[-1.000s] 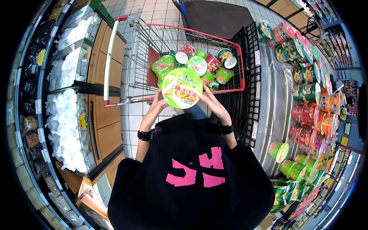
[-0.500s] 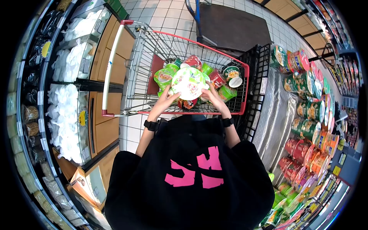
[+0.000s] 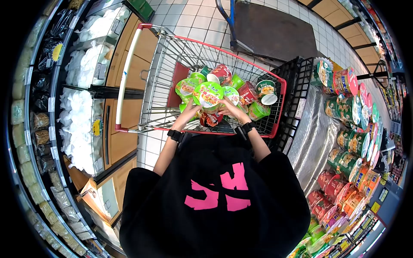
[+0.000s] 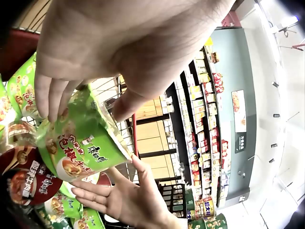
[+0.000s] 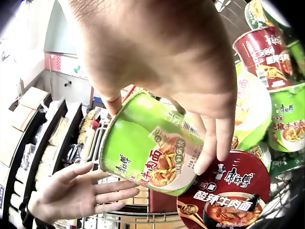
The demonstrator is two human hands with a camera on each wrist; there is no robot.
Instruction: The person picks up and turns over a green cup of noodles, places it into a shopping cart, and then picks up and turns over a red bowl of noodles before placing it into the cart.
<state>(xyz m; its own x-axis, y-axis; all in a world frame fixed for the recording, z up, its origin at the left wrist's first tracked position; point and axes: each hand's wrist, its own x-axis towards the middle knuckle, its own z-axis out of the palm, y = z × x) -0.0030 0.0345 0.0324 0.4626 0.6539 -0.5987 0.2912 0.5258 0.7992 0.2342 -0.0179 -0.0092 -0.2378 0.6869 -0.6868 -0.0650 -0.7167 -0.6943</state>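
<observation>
A green instant noodle cup (image 3: 208,94) sits among other cups in a shopping cart (image 3: 165,51). My left hand (image 3: 188,114) is at its near left side, with the fingers straight and the thumb close to the rim in the right wrist view. At its near right side, my right hand (image 3: 234,112) has its fingers spread, thumb at the cup's rim. Tilted, the green cup (image 5: 152,143) leans against a red-lidded noodle cup (image 5: 233,183). Around it lie a red cup (image 3: 219,74), a dark green cup (image 3: 266,87) and several green ones.
Stacked noodle cups (image 3: 350,107) line the display at right, beside a black crate (image 3: 297,86) and a silvery wrapped surface (image 3: 316,133). A flat trolley (image 3: 275,30) stands beyond the cart. At left are bins of white plastic bags (image 3: 79,133) and shelves of packaged goods.
Both hands moved forward and down into the cart with the green noodle cup, which now rests among the others. The fingers have loosened around it. The view has shifted, bringing the cart nearer.
</observation>
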